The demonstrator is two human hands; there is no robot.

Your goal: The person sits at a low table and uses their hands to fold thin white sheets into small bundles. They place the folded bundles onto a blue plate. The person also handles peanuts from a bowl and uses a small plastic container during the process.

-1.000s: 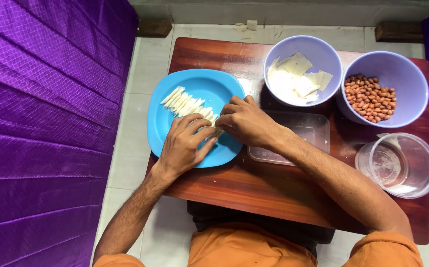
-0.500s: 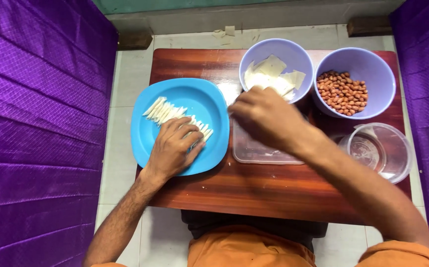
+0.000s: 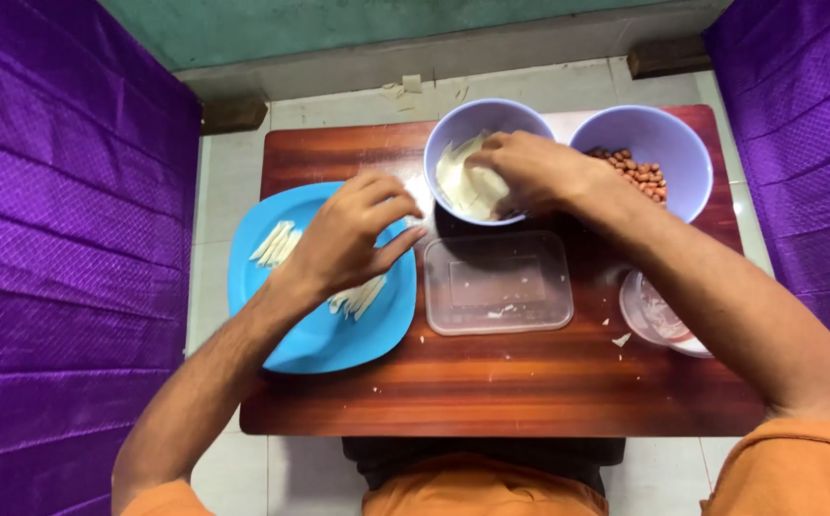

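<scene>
A: Fingers (image 3: 491, 158) of the right hand (image 3: 529, 172) are curled together down into the left lavender bowl (image 3: 453, 124), closed onto the pale flat pieces (image 3: 463, 186) inside; whether one is actually pinched can't be told, the tips being hidden. Fingers (image 3: 391, 205) of the left hand (image 3: 348, 239) are bent and loosely apart, nothing clamped, hovering over the blue plate (image 3: 310, 334).

B: How would the pieces handle?

A: Judged thin, light, soft-ish & easily torn or snapped. Best taken by an edge w/ a light pinch, one at a time, since stacked ones prob. stick together.

B: Count, big to small?

A: One wooden desk (image 3: 510, 392). One blue plate at its left. One clear rectangular container (image 3: 501, 287) at centre, nearly empty, a few crumbs seen. Two lavender bowls: the left w/ the flat pieces, the right one (image 3: 668, 143) w/ peanuts (image 3: 639, 172). One round clear tub (image 3: 658, 320), partly hidden under the right forearm. Cut white strips (image 3: 276, 244) lie on the plate in a row, partly covered by the left hand, so approx. a dozen or more; exact no. can't be counted. Peanuts: too many to count.
</scene>
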